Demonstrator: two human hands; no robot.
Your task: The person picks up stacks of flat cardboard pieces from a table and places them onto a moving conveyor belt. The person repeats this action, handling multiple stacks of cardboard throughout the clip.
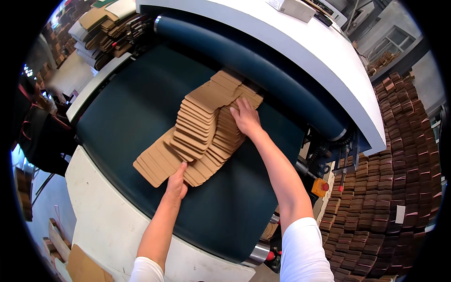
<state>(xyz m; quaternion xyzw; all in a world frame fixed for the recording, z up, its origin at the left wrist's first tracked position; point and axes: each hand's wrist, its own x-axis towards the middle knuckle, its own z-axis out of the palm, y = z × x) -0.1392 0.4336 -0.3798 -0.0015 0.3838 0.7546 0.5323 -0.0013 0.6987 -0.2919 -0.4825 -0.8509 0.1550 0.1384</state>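
Observation:
Fanned-out brown cardboard pieces (195, 123) lie overlapping in two rows across a dark blue-green belt (127, 117). Their far end reaches up beneath a large blue roller (244, 70). At the near edge of the cardboard, my left hand (177, 182) pinches the pieces, thumb on top and the other fingers mostly hidden. My right hand (245, 117) rests on the right-hand row close to the roller, its fingers stretched out over the pieces.
A white machine cover (300, 42) arches over the roller. An orange box with a red button (320, 187) sits at the right side. Bundled cardboard stacks (361, 225) fill the right; more cardboard (105, 28) is piled far left. A dark-clothed person (40, 129) is at left.

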